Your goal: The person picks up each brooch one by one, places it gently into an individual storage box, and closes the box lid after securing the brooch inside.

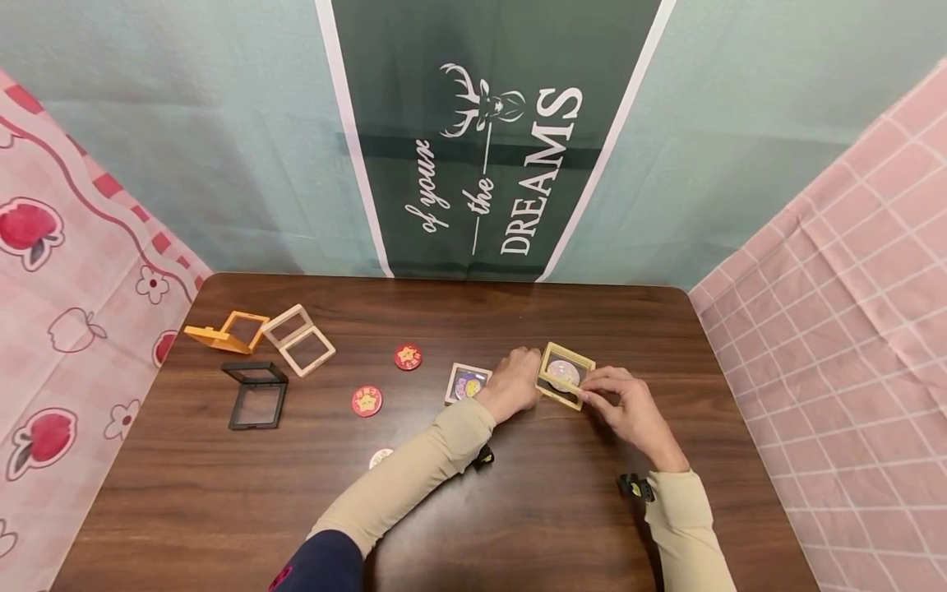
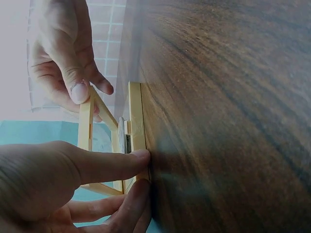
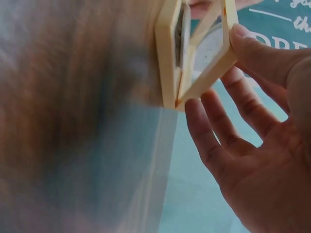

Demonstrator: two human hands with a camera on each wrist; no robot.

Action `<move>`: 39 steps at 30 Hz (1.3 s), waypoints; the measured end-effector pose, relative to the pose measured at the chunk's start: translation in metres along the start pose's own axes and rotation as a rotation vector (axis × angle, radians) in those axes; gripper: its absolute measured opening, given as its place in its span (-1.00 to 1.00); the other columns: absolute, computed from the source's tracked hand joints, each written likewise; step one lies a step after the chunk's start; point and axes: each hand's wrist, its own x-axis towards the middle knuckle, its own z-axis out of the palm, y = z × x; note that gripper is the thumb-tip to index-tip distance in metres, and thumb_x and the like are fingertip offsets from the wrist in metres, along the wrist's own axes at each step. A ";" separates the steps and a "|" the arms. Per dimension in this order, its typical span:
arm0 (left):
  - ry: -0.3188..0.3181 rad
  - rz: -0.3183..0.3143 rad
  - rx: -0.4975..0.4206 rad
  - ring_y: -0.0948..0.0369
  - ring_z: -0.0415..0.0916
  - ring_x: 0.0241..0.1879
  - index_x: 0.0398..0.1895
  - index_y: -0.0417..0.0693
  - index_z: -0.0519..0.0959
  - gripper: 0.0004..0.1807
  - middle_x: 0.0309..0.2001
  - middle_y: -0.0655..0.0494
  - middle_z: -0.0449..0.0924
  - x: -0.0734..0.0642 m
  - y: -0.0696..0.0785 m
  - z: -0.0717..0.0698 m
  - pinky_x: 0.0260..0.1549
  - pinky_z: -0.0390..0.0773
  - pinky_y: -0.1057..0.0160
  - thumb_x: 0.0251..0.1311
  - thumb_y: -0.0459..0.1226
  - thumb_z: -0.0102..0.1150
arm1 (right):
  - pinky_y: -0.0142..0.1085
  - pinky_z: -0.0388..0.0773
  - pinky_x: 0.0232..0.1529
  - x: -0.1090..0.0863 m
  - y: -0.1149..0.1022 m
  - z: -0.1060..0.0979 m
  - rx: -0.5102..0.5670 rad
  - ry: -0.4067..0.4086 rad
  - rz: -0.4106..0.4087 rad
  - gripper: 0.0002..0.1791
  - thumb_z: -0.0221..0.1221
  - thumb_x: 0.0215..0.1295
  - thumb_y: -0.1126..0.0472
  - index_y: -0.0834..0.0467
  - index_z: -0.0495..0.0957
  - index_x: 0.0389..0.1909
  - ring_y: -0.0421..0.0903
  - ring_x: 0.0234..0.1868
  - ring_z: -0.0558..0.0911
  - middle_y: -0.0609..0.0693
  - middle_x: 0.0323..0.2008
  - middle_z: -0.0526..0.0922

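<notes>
And here's the yellow frame [image 1: 560,400], right of centre on the bench [image 1: 333,501], sitting between two busy hands! From the head it looks almost flat, a round pale badge [image 1: 564,372] showing inside. But switch to the wrists: it's a half-open V, base [image 2: 136,116] down on the wood, lid [image 3: 208,77] tilted up. The hinge is on the far side, the mouth facing the person. It's nearly square, so no telling a long axis; from the head it sits slightly askew, near edge dropping rightward.

Left hand [image 1: 515,381] pinches the base, right hand [image 1: 625,407] has the lid's raised edge between thumb and fingers. Just beyond the left hand, a white-framed case [image 1: 468,383]; further left, two red badges [image 1: 367,401], then black [image 1: 258,404], cream [image 1: 311,353] and orange frames [image 1: 244,330] standing open!
</notes>
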 end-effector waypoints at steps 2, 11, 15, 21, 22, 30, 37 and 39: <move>-0.010 -0.010 -0.007 -0.01 0.68 -0.18 -0.06 -0.16 0.61 -0.60 -0.11 -0.09 0.63 -0.006 0.007 -0.009 -0.20 0.70 0.11 0.00 -0.41 0.50 | -0.56 0.39 0.08 -0.001 -0.001 0.002 -0.017 0.006 -0.007 -0.84 0.49 0.19 0.45 0.14 0.82 -0.30 -0.02 -0.01 0.64 -0.03 -0.17 0.78; 0.036 0.005 -0.008 0.02 0.68 -0.26 -0.16 -0.09 0.62 -0.66 -0.19 -0.05 0.65 0.002 -0.003 0.004 -0.27 0.69 0.06 -0.05 -0.38 0.49 | -0.45 0.40 0.10 -0.005 -0.002 0.011 -0.040 0.020 -0.006 -0.85 0.54 0.13 0.44 0.16 0.80 -0.36 0.00 -0.02 0.64 0.01 -0.18 0.78; 0.011 -0.006 -0.023 0.09 0.62 -0.27 -0.17 -0.08 0.62 -0.66 -0.20 -0.01 0.63 0.002 -0.003 0.003 -0.28 0.66 0.11 0.00 -0.27 0.56 | -0.42 0.41 0.07 -0.005 -0.003 0.013 -0.055 0.013 -0.012 -0.85 0.54 0.12 0.44 0.16 0.80 -0.37 -0.01 -0.04 0.63 0.00 -0.21 0.78; -0.087 -0.075 -0.072 0.17 0.53 -0.27 -0.15 -0.08 0.64 -0.63 -0.22 0.06 0.61 -0.009 0.013 -0.022 -0.27 0.58 0.20 0.17 -0.08 0.57 | -0.38 0.41 0.09 -0.006 -0.003 0.015 -0.067 0.012 0.000 -0.83 0.55 0.11 0.43 0.13 0.81 -0.37 0.00 -0.02 0.62 -0.02 -0.22 0.78; -0.099 -0.092 -0.081 0.17 0.53 -0.27 -0.14 -0.07 0.63 -0.63 -0.22 0.07 0.61 -0.009 0.013 -0.023 -0.27 0.58 0.20 0.21 -0.06 0.54 | -0.38 0.41 0.10 -0.006 -0.003 0.015 -0.067 0.011 0.005 -0.83 0.55 0.11 0.43 0.13 0.80 -0.36 -0.01 -0.02 0.62 -0.03 -0.22 0.78; -0.090 -0.119 -0.143 0.17 0.50 -0.36 -0.30 0.01 0.61 -0.77 -0.32 0.13 0.58 0.011 -0.004 0.000 -0.40 0.52 0.22 0.29 -0.08 0.44 | -0.32 0.43 0.09 -0.006 -0.004 0.016 -0.084 0.003 0.032 -0.82 0.55 0.12 0.42 0.13 0.79 -0.35 0.01 -0.01 0.63 -0.02 -0.21 0.78; -0.071 -0.129 -0.148 0.16 0.54 -0.32 -0.21 -0.09 0.69 -0.73 -0.31 0.10 0.64 -0.007 0.013 -0.024 -0.36 0.52 0.23 0.27 -0.11 0.51 | -0.33 0.45 0.08 -0.004 -0.007 0.016 -0.088 -0.008 0.049 -0.83 0.55 0.14 0.42 0.15 0.78 -0.34 0.02 -0.01 0.63 0.00 -0.20 0.77; -0.062 -0.128 -0.139 0.16 0.54 -0.33 -0.23 -0.07 0.69 -0.75 -0.32 0.11 0.64 -0.005 0.011 -0.021 -0.37 0.52 0.22 0.26 -0.11 0.51 | -0.32 0.45 0.08 -0.004 -0.008 0.016 -0.090 -0.008 0.057 -0.84 0.55 0.13 0.42 0.15 0.78 -0.35 0.01 -0.01 0.63 -0.01 -0.22 0.77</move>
